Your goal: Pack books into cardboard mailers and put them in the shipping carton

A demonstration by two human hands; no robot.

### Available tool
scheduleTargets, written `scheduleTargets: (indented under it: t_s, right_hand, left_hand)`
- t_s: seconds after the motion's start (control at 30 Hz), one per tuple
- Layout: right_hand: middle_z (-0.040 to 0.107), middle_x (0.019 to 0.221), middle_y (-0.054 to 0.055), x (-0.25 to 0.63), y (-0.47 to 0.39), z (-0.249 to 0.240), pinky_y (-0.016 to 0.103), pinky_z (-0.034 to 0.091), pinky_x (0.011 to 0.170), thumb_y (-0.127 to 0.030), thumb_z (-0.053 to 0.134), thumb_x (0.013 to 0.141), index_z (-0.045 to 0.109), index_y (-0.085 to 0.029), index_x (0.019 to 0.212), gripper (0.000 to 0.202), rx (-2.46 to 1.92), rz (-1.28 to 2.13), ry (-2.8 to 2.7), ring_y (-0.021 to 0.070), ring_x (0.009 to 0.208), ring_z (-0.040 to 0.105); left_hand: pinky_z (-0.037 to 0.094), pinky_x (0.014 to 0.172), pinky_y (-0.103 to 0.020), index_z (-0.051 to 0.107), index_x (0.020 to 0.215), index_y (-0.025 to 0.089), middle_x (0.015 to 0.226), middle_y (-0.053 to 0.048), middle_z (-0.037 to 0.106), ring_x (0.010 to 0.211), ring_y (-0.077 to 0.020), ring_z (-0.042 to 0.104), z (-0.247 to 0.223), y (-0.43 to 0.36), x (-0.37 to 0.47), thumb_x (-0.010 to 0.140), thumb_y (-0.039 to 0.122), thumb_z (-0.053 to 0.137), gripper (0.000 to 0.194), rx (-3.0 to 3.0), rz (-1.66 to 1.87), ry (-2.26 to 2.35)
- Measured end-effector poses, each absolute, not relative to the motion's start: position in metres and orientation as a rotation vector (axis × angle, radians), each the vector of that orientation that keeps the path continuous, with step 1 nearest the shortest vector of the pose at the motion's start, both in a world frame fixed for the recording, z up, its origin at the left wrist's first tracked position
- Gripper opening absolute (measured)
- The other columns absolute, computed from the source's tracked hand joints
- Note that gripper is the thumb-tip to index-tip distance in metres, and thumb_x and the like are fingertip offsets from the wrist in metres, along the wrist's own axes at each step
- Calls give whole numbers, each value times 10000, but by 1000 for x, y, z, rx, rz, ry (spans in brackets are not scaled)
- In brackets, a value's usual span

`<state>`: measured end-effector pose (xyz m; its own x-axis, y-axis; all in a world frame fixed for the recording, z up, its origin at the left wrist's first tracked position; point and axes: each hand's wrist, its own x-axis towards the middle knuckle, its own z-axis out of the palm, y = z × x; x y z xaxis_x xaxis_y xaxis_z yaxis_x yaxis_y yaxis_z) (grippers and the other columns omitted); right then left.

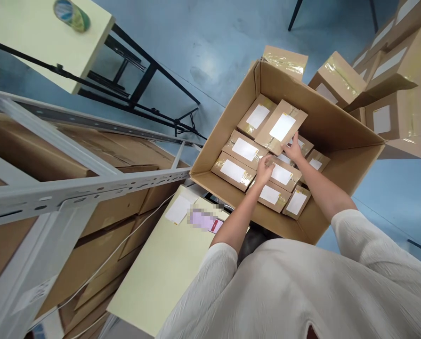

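Note:
A large open carton (pixel 217 113) holds several small brown boxes with white labels. One labelled box (pixel 283 125) lies higher than the others, tilted, near the carton's far side. My right hand (pixel 293 148) is at this box's near right corner, thumb and fingers spread. Just below the same box, my left hand (pixel 265 168) has its fingers curled over the small boxes; what its fingertips hold, if anything, is hidden. Beneath my hands a labelled box (pixel 281 174) sits in the middle of the carton.
A pale table (pixel 154 268) with papers and a phone stands at the lower left. Metal shelving (pixel 86 188) with cartons fills the left. Taped boxes (pixel 341 77) are stacked at the upper right. Another table (pixel 41 33) bears a green can (pixel 71 15).

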<state>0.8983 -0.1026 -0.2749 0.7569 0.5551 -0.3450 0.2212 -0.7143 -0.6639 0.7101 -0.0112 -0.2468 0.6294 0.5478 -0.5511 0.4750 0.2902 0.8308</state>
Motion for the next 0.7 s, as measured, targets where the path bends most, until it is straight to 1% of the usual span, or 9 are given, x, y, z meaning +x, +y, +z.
scheduleTargets:
  t_s: [0.1,0.2,0.3,0.4,0.47,0.53,0.63,0.7]
  right_hand:
    - [755,1425,171,897,-94,-282,569,598,1084,-519,653,933,87,-135,1816,1117,-2325,791,-451,352,1171,755]
    - [766,1409,159,898,-95,-288,613,590,1077,-565,584,983,54,-177,1822,1066,-2330,789,-462,371,1152,758]
    - [729,1473,187,905,-99,-288,619,553,1127,-629,490,1034,14,-176,1826,1028,-2413,731,-478,399,1182,748]
    - [683,1534,226,920,-102,-285,649,504,1173,-649,471,1030,-6,-121,1821,1064,-2500,695,-479,452,1269,700]
    - [691,1521,237,930,-102,-284,678,494,1166,-645,491,1012,18,-96,1819,1085,-2486,684,-493,484,1301,674]
    - [720,1475,237,939,-102,-286,687,497,1155,-650,516,996,66,-88,1819,1094,-2445,689,-508,497,1300,671]
    - [758,1401,238,951,-100,-291,669,498,1162,-669,550,986,129,-78,1815,1102,-2464,766,-490,488,1290,685]
    - [756,1397,250,957,-97,-295,656,489,1179,-669,571,992,145,-68,1811,1101,-2517,832,-465,480,1299,686]
  left_hand:
    - [527,1194,-472,718,1318,239,1515,-129,643,1436,-314,618,-247,-8,703,884,203,721,436,1341,60,980]
    - [547,1177,-485,735,1295,247,1492,-125,659,1402,-319,645,-245,-6,697,881,217,731,415,1340,86,1001]
    - [561,1160,-493,749,1272,250,1465,-126,680,1358,-320,676,-241,-5,690,897,248,738,375,1330,104,1008]
    - [563,1158,-493,750,1256,244,1452,-123,691,1327,-310,693,-241,-3,687,914,255,730,343,1330,121,1013]
    - [559,1162,-493,749,1255,235,1457,-126,688,1324,-309,694,-243,-2,687,920,250,726,336,1332,122,1027]
    - [552,1170,-489,748,1266,231,1470,-128,682,1332,-306,689,-246,-1,686,931,249,721,336,1328,105,1035]
    - [539,1184,-485,745,1281,232,1489,-126,676,1341,-297,685,-249,0,686,952,257,720,331,1318,76,1026]
    - [534,1191,-485,747,1276,225,1487,-131,681,1328,-290,691,-249,1,685,958,254,719,321,1311,81,1023]
